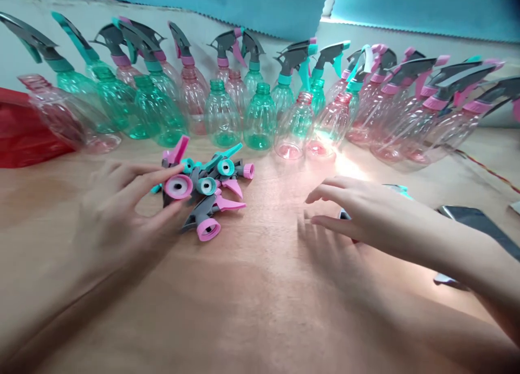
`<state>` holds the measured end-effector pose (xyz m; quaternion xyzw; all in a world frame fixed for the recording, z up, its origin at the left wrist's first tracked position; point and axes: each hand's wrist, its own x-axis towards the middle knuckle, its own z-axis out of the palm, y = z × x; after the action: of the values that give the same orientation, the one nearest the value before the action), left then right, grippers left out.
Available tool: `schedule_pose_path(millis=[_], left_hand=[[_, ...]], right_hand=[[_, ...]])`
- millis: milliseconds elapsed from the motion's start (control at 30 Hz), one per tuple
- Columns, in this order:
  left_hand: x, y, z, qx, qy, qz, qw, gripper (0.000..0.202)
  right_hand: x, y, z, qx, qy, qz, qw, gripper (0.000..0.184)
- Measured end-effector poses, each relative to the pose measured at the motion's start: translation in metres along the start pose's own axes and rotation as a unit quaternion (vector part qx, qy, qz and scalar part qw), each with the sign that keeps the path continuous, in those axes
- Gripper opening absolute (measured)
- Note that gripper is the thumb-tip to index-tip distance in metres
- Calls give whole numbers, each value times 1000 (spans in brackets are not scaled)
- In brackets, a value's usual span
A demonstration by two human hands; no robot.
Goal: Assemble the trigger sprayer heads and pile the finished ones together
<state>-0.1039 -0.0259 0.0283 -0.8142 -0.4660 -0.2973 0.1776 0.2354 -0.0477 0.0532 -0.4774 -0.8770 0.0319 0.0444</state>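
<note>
My left hand (pixel 122 206) pinches a grey spray head with a pink cap (pixel 177 185) between thumb and forefinger, at the left edge of a small pile of spray heads (pixel 215 192) in grey, pink and teal. My right hand (pixel 357 209) hovers low over the wooden table (pixel 252 298) to the right of the pile, fingers stretched out and apart, holding nothing. Something teal and grey peeks out behind that hand, mostly hidden. Both hands are slightly blurred.
A long row of clear green and pink spray bottles (pixel 260 111) lines the back of the table, some capped with trigger heads, some bare. A red bag (pixel 24 128) lies at the far left. A dark flat object (pixel 479 225) lies at the right.
</note>
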Motion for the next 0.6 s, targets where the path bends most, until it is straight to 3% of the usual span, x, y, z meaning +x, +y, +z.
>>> schedule_pose_path(millis=[133,267,433,600], left_hand=[[-12,-7,3,-1,-72,20,997,25],[-14,-8,3,-40,-132,18,990,33],[-8,6,4,-91,-104,82,987,46],[9,41,12,-134,-101,131,977,43]], right_hand=[[0,-7,-1,45,-63,6,997,21],[-9,0,-1,57,-74,29,995,22],[-35,24,1,47,-63,89,993,19],[-57,32,2,30,-39,99,994,22]])
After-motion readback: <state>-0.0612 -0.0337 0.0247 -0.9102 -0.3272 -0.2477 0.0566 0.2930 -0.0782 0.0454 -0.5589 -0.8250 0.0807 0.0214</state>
